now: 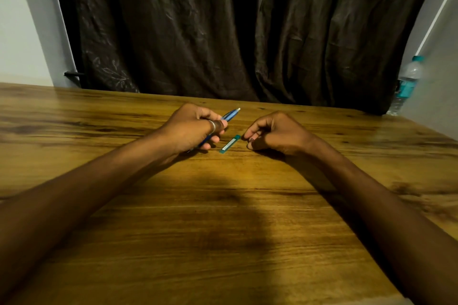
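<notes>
Well, L hand (190,129) grips pen (231,114), nr table (74,111) edge.

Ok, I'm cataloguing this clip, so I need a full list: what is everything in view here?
blue plastic mechanical pencil: one, blue with a pale far end, held in the left hand
small teal rectangular lead case: one, teal, flat on the table between the hands
brown wooden table: one, brown, fills the lower view
dark brown fabric curtain: one, dark brown, behind the table
clear plastic water bottle: one, clear with teal cap and label, far right
white wall: white, either side of the curtain
silver ring: one, silver, on a left finger
left hand: one, grips the pencil
right hand: one, fingers curled beside the case; anything pinched is too small to tell
</notes>
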{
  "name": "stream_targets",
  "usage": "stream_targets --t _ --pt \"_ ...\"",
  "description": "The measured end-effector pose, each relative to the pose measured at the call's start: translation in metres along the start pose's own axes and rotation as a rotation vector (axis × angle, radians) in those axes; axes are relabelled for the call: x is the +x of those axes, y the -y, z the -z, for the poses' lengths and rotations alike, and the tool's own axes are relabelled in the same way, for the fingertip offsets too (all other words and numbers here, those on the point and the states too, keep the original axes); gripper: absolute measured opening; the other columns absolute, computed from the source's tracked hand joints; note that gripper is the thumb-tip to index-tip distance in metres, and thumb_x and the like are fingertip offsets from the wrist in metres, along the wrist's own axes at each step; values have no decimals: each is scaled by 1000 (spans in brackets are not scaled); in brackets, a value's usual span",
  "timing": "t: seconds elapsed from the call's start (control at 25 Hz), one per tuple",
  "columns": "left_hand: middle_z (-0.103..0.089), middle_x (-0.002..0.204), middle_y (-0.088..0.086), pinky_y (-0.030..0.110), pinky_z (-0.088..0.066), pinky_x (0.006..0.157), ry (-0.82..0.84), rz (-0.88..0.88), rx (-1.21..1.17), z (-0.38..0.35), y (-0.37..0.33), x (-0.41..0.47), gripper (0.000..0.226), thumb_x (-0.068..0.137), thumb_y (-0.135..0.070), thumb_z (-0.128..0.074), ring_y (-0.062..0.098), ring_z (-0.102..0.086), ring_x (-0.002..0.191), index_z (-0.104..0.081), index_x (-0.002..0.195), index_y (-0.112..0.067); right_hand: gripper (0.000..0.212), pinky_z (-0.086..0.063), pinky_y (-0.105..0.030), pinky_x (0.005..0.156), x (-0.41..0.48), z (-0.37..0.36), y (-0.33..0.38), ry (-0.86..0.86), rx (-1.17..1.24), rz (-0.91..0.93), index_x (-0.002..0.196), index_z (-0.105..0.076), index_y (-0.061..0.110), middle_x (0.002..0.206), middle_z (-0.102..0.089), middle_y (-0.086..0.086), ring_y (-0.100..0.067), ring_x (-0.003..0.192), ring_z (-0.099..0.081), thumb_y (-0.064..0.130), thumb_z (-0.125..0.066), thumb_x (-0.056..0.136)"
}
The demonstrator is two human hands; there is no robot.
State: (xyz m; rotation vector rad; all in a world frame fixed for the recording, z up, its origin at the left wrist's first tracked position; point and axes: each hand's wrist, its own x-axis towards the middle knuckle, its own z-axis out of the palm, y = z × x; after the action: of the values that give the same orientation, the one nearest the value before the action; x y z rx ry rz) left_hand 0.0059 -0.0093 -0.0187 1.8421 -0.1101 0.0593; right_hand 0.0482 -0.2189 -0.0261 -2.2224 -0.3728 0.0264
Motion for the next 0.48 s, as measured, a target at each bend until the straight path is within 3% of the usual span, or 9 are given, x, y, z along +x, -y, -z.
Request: stream_targets --t 0.12,0.28,0.36,0.48 --pt "-74 98 9 22 -53 55 8 4 7 0 0 0 12 95 -16 -66 13 -66 75 -72 105 -15 17 -46 -18 44 -3 8 6 -3 90 -48 93 -77 12 73 -74 0 -5 57 -65 4 -79 78" --pt "-75 96 8 22 -53 54 36 -17 40 -1 1 2 11 94 -17 -67 13 -67 75 -73 104 -16 11 -52 -19 61 4 20 11 -208 270 60 92 -77 14 90 -75 -5 -13 81 -68 6 -72 85" --pt "-75 93 8 20 -51 51 56 -22 33 -2 0 1 11 94 -15 -67 13 -66 73 -73 103 -14 15 -52 -22 66 6 16 12 -181 433 84 97 -75 13 94 -74 -8 -15 86 -69 5 -72 85" --pt "-72 88 10 19 -48 47 82 -41 18 -4 0 0 11 94 -12 -67 13 -63 69 -73 104 -10 14 -54 -20 67 7 9 13 -127 467 134 95 -74 8 87 -73 -12 -12 78 -70 -2 -70 85"
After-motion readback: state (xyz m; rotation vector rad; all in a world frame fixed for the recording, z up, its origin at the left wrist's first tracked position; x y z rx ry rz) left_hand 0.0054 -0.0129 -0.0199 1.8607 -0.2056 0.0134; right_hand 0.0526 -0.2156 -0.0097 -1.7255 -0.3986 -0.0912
